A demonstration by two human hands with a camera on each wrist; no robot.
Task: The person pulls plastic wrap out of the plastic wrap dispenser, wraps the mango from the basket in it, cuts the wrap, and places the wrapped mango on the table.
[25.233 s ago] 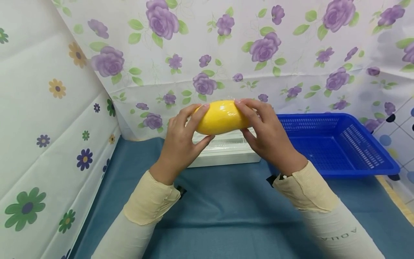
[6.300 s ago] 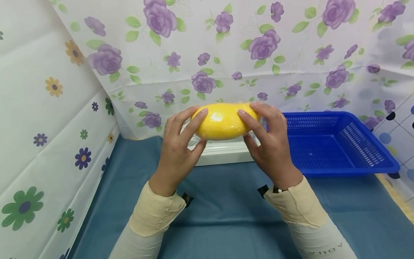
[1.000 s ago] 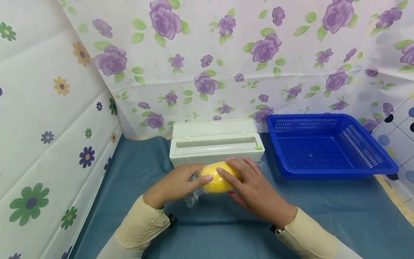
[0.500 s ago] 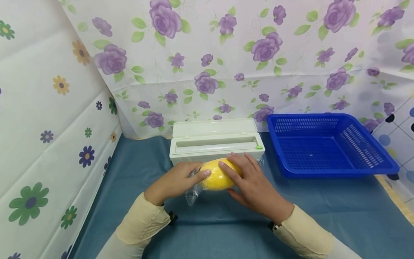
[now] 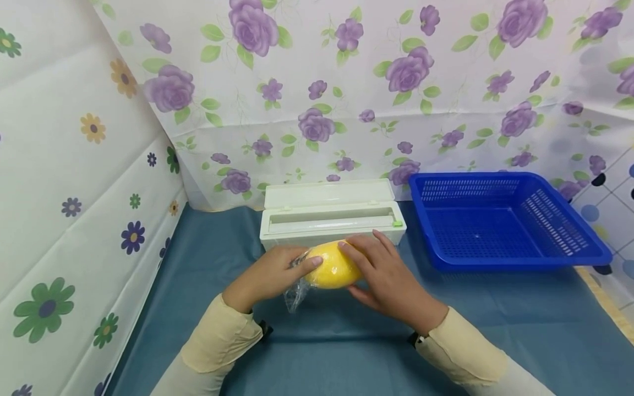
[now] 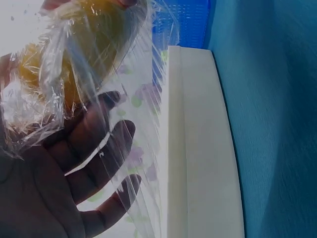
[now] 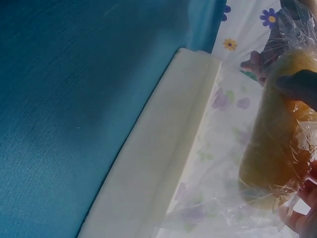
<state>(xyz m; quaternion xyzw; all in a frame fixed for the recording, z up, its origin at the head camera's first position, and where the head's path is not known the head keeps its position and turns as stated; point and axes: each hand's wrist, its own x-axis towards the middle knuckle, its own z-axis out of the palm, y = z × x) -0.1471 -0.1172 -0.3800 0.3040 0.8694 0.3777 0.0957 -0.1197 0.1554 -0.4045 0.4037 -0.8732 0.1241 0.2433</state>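
Note:
A smooth yellow oblong, fruit-like thing [image 5: 334, 269] in cling film is held up between the hands, in front of the white film box. My left hand [image 5: 269, 278] grips its left end, thumb on the near face. The left wrist view shows the other fingers [image 6: 101, 171] spread loosely behind the film. My right hand [image 5: 391, 283] holds the right end, fingers over the top and thumb below. Crumpled cling film [image 5: 294, 297] hangs from the left end. In the right wrist view, clear film [image 7: 198, 218] spreads from the yellow thing [image 7: 277, 134] toward the box's edge.
The white film box [image 5: 287, 239] stands behind the hands, lid [image 5: 329, 191] raised, with a film roll [image 5: 327, 224] inside and a green slider [image 5: 397, 223] at its right end. A blue basket [image 5: 515, 261] sits to the right. Flowered sheets line the back and left.
From being raised before the box seconds ago, the yellow thing was lowered. Over the last second both hands have lifted it slightly, and the right fingers have shifted toward its right end.

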